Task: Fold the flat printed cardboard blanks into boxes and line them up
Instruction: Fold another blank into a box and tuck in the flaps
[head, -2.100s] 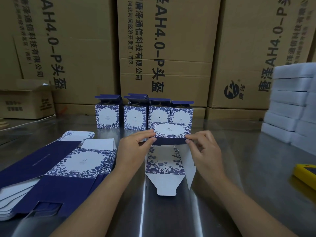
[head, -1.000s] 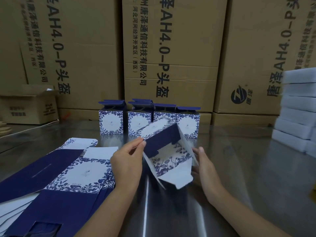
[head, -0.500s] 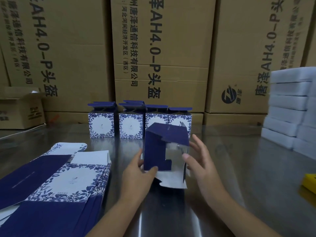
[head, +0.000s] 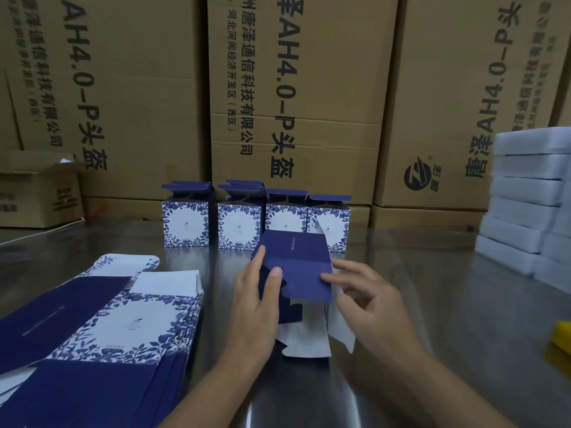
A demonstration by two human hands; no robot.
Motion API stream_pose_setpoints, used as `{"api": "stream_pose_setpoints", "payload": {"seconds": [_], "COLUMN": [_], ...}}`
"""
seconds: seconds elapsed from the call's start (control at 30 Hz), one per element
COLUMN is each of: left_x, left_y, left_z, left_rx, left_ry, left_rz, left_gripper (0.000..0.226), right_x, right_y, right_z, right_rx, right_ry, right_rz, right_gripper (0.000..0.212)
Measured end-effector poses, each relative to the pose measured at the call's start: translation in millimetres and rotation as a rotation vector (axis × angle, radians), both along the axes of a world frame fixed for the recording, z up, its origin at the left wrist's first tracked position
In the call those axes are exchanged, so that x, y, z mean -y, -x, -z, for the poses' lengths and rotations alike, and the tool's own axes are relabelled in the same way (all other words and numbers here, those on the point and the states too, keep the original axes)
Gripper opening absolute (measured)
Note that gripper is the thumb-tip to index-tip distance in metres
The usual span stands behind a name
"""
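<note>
The left hand (head: 256,301) grips the half-folded box (head: 293,267) by its left side, thumb flat on the navy front panel and fingers wrapped round the far corner. The right hand (head: 367,298) pinches the panel's right edge between thumb and forefinger, its other fingers curled loosely beneath. Half a second ago the left hand sat lower, at the box's bottom left corner, and the right hand was spread open beside the right wall; the box then stood more upright, showing a notched navy face. It is now tipped towards the person, with a plain navy flap folded down across the front.

The box is thin matt card, navy outside and white inside, and white tabs with cut corners hang loose below it. It sits over the middle of the bench (head: 432,304), a brushed, reflective metal surface.

Just behind it, towards the far edge, four folded boxes (head: 188,223) stand in a row, white faces framed in blue leaf print, navy lid flaps raised. At the near left corner lies a fanned stack of flat blanks (head: 123,319) in the same print. Along the right edge rise stacked white slabs (head: 531,196), and a yellow object (head: 560,338) shows nearer. Brown corrugated cartons (head: 293,88) with black lettering stand behind the far edge.
</note>
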State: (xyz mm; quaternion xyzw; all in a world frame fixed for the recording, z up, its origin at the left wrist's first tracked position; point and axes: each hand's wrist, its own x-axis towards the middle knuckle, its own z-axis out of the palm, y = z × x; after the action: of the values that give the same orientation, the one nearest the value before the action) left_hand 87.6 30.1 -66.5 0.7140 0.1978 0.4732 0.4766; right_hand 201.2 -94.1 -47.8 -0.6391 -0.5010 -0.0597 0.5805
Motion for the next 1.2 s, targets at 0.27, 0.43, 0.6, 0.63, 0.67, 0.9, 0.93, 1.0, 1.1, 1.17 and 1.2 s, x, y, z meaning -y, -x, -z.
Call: {"api": "stream_pose_setpoints", "payload": {"seconds": [0.27, 0.43, 0.6, 0.63, 0.67, 0.9, 0.93, 1.0, 1.1, 1.17, 1.2], "left_x": [-3, -1, 13, 15, 17, 17, 18, 18, 18, 17, 17], "left_y": [2, 8, 11, 12, 12, 12, 11, 10, 9, 9, 9], "left_z": [5, 0, -3, -4, -5, -6, -7, -8, -9, -9, -8], "left_rx": [-0.033, -0.034, -0.058, -0.064, -0.066, -0.046, -0.034, 0.0, 0.029, 0.024, 0.022], "left_ry": [-0.403, -0.458, -0.498, -0.508, -0.524, -0.516, -0.503, -0.462, -0.416, -0.41, -0.407], "left_rz": [-0.188, -0.167, -0.084, -0.078, -0.079, -0.121, -0.116, -0.104, -0.089, -0.087, -0.087], "left_gripper": [0.059, 0.057, 0.059, 0.055, 0.051, 0.034, 0.032, 0.027, 0.021, 0.019, 0.021], "right_x": [13, 14, 17, 18, 18, 19, 19, 19, 19, 19, 19], "right_y": [0, 10, 8, 8, 8, 12, 12, 13, 13, 12, 12], "right_z": [-14, -18, -23, -23, -24, -27, -27, -27, -27, -28, -28], "right_rx": [0.096, 0.139, 0.251, 0.26, 0.259, 0.218, 0.216, 0.219, 0.217, 0.215, 0.215], "right_ry": [0.198, 0.109, -0.003, -0.001, 0.007, 0.092, 0.084, 0.073, 0.076, 0.083, 0.086], "right_rz": [-0.038, 0.006, 0.155, 0.175, 0.184, 0.113, 0.12, 0.133, 0.141, 0.146, 0.149], "right_gripper": [0.037, 0.021, 0.02, 0.024, 0.025, 0.028, 0.029, 0.029, 0.029, 0.025, 0.023]}}
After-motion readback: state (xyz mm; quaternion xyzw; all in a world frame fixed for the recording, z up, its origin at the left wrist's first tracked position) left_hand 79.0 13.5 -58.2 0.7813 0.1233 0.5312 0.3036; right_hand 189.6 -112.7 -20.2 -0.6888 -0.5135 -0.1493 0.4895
